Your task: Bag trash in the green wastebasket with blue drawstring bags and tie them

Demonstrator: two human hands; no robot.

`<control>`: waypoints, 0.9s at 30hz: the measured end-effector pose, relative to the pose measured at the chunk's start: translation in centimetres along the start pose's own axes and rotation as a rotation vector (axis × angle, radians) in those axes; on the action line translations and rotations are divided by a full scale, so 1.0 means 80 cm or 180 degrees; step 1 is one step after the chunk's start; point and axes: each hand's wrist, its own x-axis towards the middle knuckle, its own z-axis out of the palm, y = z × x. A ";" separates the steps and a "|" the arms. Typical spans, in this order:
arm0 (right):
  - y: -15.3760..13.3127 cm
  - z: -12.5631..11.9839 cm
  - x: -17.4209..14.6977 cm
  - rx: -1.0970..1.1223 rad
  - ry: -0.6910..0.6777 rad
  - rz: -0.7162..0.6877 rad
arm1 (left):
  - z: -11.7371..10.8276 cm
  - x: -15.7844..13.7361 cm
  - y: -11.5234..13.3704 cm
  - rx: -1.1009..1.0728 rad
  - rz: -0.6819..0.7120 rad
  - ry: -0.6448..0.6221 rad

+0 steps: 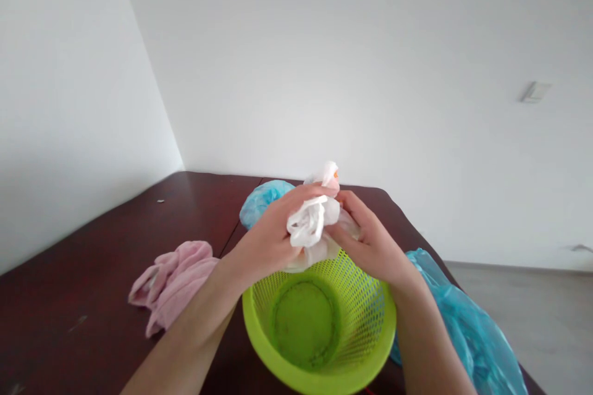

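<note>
A crumpled white plastic bag (pixel 308 222) with small orange marks is bunched up between my two hands. My left hand (pixel 273 228) is closed around its left side, and a gathered loop of the bag sticks out by the thumb. My right hand (pixel 370 237) grips the other side, with thumb and fingers pressed on the plastic. Both hands are above the far rim of a lime-green plastic basket (pixel 319 376). The basket's round bottom shows nothing lying in it. What the bag contains, if anything, is hidden.
The dark red-brown table (pixel 83 296) meets white walls at the back and left. A pink cloth (pixel 178 281) lies left of the basket. A bundled blue plastic bag (pixel 262 200) sits behind my left hand. Another blue plastic bag (pixel 477 327) spreads along the table's right edge.
</note>
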 end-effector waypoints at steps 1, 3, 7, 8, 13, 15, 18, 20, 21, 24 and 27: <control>-0.001 0.000 -0.001 0.0017 0.0154 -0.0109 | -0.003 0.001 -0.001 -0.0150 -0.0082 0.0269; -0.001 0.000 -0.002 -0.0216 0.0653 -0.0304 | -0.008 0.001 -0.003 -0.0446 -0.0234 0.0785; 0.005 -0.001 -0.001 -0.0398 0.0831 -0.0234 | -0.009 -0.004 -0.006 -0.0970 -0.0324 0.1025; 0.006 -0.001 -0.001 -0.0162 0.0586 -0.0161 | -0.008 -0.005 -0.006 -0.1023 -0.0375 0.0882; 0.006 -0.002 0.003 0.0721 0.0024 0.0138 | -0.010 0.002 0.001 -0.0388 -0.0049 0.0262; 0.009 -0.002 0.005 0.0691 0.0322 0.0326 | -0.013 0.004 0.008 0.0288 0.0336 0.0044; 0.017 -0.001 0.006 0.0653 0.0950 0.0515 | -0.014 0.000 0.017 0.0705 0.0441 -0.0586; 0.019 -0.001 0.004 0.0659 0.1140 0.0532 | -0.010 -0.006 0.020 0.0628 0.0284 -0.0892; 0.017 -0.001 0.001 0.0646 0.1045 0.0523 | -0.007 -0.009 0.020 0.0636 0.0205 -0.0933; 0.002 0.000 -0.010 0.0555 0.0271 0.0437 | -0.002 -0.011 0.016 0.0721 0.0009 -0.0734; -0.019 0.006 -0.021 0.0134 -0.0159 0.0322 | -0.003 -0.006 0.012 0.0548 -0.0093 -0.0353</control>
